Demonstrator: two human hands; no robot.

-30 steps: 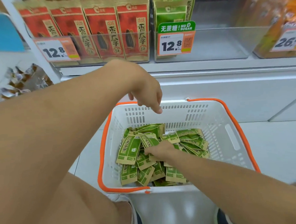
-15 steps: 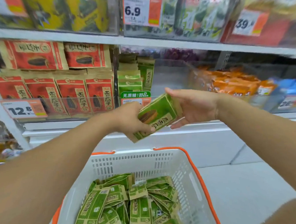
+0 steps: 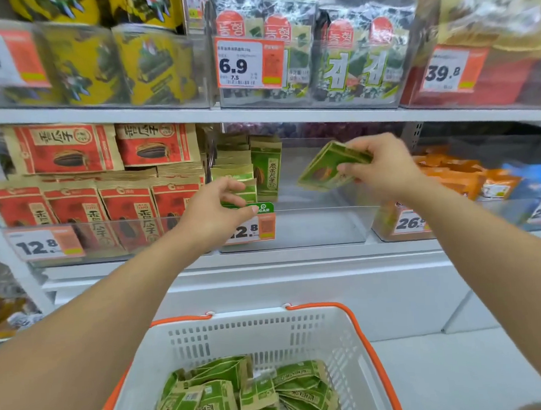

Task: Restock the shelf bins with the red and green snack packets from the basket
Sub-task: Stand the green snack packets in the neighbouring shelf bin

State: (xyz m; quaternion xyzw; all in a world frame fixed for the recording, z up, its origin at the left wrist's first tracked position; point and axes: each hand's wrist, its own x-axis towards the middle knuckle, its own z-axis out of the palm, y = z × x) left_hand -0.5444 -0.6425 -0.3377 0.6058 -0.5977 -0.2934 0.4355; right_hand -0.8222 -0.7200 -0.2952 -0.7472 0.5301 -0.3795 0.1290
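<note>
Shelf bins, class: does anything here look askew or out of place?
Two red packets lie sideways on top of the upright red row. The green bin is mostly bare, its few packets crowded left. The right hand holds green packets tilted above it.

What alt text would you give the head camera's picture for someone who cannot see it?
A person's right hand holds green packets over a clear shelf bin, while the left hand reaches, empty, toward the green packs already standing there. Red packs fill the bin to the left, and a white basket of more green packets sits below.
</note>
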